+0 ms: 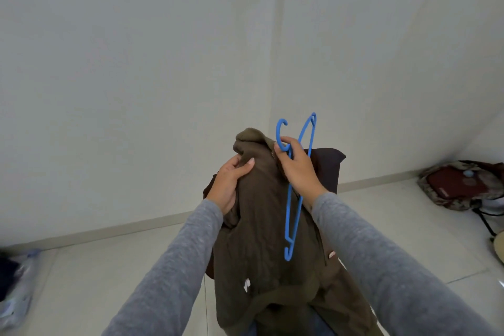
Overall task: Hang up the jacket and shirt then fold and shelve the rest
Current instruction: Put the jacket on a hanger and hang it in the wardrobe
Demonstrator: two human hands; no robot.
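1. My right hand (296, 169) pinches a blue hanger (288, 252) just below its hook, thumb and fingers curled round the neck. The hook points up. One arm of the hanger rises past my fingers and the other runs down across the front of the jacket (261, 248).
2. My left hand (229, 185) grips the olive-brown jacket just below the collar, with a fold of cloth bunched between thumb and fingers.
3. I hold the jacket up in front of me between both hands, collar uppermost. Its body hangs down between my grey sleeves (174, 267) to the bottom edge of the frame.
4. A dark panel of cloth (328, 169) shows behind my right hand. I cannot tell whether it is part of the jacket.
5. Behind is the corner of a pale room with a tiled floor (381, 232).
6. A backpack (461, 185) lies by the wall at right, and a clear plastic bag (21, 281) lies at far left.
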